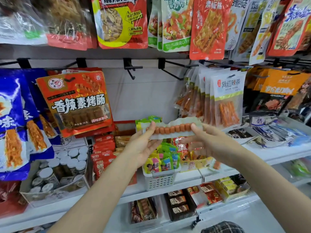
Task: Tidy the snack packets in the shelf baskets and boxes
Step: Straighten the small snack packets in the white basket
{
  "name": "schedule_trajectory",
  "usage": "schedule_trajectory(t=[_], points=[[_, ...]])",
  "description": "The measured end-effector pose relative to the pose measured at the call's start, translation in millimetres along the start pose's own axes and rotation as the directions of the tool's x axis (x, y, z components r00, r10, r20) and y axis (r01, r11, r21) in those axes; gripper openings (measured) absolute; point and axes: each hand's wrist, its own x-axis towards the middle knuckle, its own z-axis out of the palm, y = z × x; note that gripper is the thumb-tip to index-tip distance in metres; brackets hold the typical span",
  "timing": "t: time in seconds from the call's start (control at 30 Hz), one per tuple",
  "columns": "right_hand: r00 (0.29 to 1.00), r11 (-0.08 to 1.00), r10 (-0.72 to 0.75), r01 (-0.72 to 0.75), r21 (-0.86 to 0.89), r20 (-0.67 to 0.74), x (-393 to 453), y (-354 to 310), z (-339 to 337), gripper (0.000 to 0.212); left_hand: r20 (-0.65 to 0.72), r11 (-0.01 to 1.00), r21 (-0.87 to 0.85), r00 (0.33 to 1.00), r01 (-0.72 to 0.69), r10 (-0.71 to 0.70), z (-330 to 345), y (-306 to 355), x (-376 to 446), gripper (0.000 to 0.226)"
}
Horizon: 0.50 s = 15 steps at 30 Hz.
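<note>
A long clear packet of small orange sausages (170, 129) is held level in front of the shelf, above the baskets. My left hand (144, 145) pinches its left end between thumb and fingers. My right hand (207, 142) pinches its right end, thumb on top. Below the packet stands a white perforated basket (159, 181) full of small green, yellow and pink snack packets (164, 158). To its right a yellow box (196, 163) holds red packets.
Red packets (104, 152) stand in a box left of the basket, beside a carton of small jars (64, 165). Large bags hang on hooks above, such as the orange sausage bag (75, 101) and white strip packets (225, 100). Two hooks (133, 68) hang bare. Lower shelf boxes (180, 204) hold more snacks.
</note>
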Motion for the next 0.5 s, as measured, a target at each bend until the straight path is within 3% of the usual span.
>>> schedule_trajectory(t=[0.07, 0.13, 0.2, 0.27, 0.33, 0.4, 0.5], points=[[0.971, 0.931, -0.17, 0.103, -0.35, -0.167, 12, -9, 1, 0.034, -0.011, 0.999, -0.047, 1.0, 0.025, -0.025, 3, -1, 7, 0.032], [0.903, 0.807, -0.351, 0.157, -0.569, -0.248, 22, -22, -2, 0.022, -0.028, 1.0, -0.003, 0.999, 0.015, -0.015, 5, -1, 16, 0.028], [0.796, 0.679, -0.539, 0.218, -0.701, -0.275, 29, -32, -12, 0.021, -0.084, 0.947, 0.31, 0.99, -0.08, 0.112, 1, -1, 27, 0.02], [0.677, 0.511, -0.693, 0.22, -0.831, -0.247, 34, -38, -20, 0.021, -0.067, 0.687, 0.701, 0.94, -0.194, 0.333, -11, -4, 35, 0.025], [0.632, 0.407, -0.747, 0.189, -0.894, -0.206, 38, -37, -22, 0.021, 0.138, 0.331, 0.894, 0.888, -0.303, 0.439, -21, -10, 40, 0.031], [0.63, 0.387, -0.75, 0.169, -0.907, -0.203, 43, -33, -21, 0.021, 0.337, 0.046, 0.925, 0.873, -0.376, 0.352, -25, -17, 43, 0.035], [0.629, 0.414, -0.748, 0.19, -0.89, -0.213, 52, -28, -15, 0.024, 0.445, -0.333, 0.861, 0.887, -0.385, 0.124, -20, -26, 51, 0.081]])
